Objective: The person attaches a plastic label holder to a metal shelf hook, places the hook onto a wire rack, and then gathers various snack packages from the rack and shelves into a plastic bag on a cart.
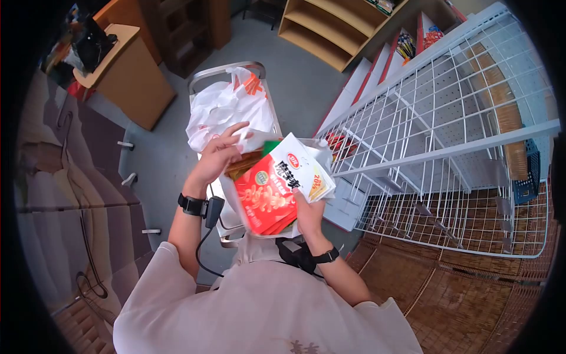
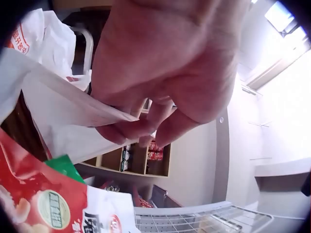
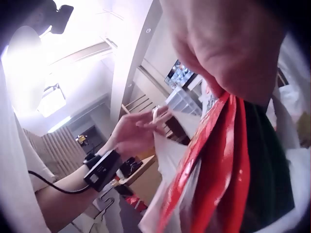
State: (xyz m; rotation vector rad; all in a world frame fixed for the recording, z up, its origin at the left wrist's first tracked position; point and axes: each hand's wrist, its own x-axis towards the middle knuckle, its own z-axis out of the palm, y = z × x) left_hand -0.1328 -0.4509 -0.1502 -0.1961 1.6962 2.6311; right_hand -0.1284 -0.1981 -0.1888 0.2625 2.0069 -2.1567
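Note:
My left hand [image 1: 215, 160] pinches the edge of a thin white plastic bag [image 2: 58, 109], pulling it out to a point in the left wrist view. My right hand [image 1: 309, 217] grips a stack of snack packets [image 1: 265, 197], red and white with dark printed characters, its thumb lying over the front one. Seen from the right wrist, the red packets [image 3: 228, 165] fan downward beside a dark green one [image 3: 267, 165]. The stack overlaps the bag, and a green corner [image 2: 65, 167] shows behind the red front.
A second, full white bag [image 1: 227, 106] lies on a metal-framed chair or cart [image 1: 203, 74] ahead. To the right stands a white wire rack [image 1: 436, 135]. Wooden shelves [image 1: 330, 26] are at the back, and a wooden desk [image 1: 127, 76] is at the left.

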